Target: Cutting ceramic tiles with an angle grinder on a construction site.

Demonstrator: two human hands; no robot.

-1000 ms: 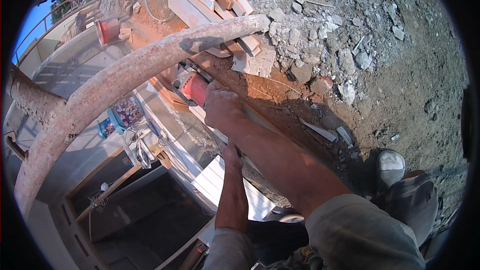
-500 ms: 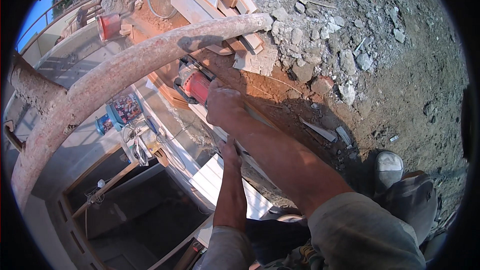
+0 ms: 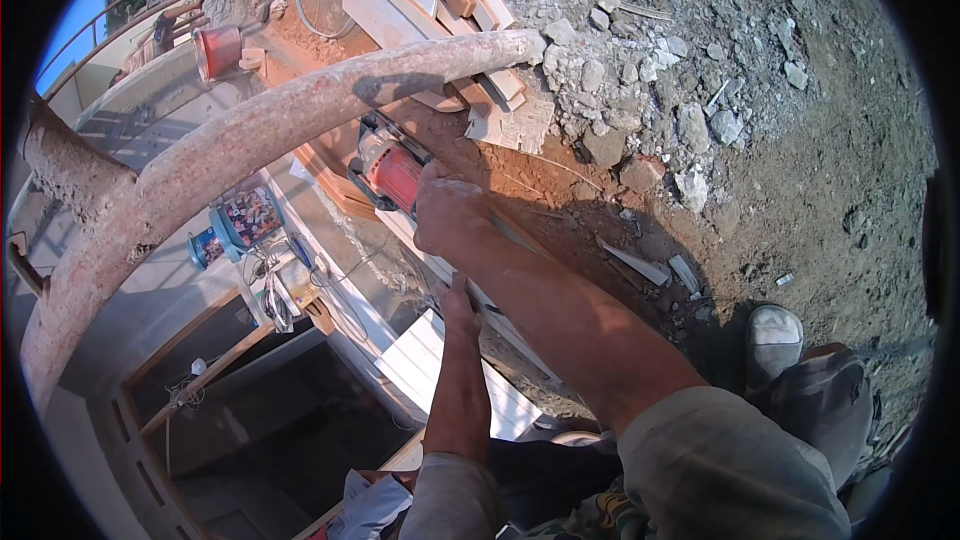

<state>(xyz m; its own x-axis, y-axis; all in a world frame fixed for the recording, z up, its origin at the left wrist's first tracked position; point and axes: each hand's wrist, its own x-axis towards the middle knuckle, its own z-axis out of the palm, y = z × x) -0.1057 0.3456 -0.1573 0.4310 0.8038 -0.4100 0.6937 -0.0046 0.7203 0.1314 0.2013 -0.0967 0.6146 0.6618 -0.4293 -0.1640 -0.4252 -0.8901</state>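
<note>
Red power tool (image 3: 393, 177) slants lengthwise, nose apparently pointing forward-left

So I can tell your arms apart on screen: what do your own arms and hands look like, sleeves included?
The right hand and left hand are ungloved, with no watch or band visible at either wrist. Both forearms are bare. A loose grey-beige cloth sleeve covers the right arm down to about the elbow; a similar greyish cloth sleeve does so on the left.
</note>
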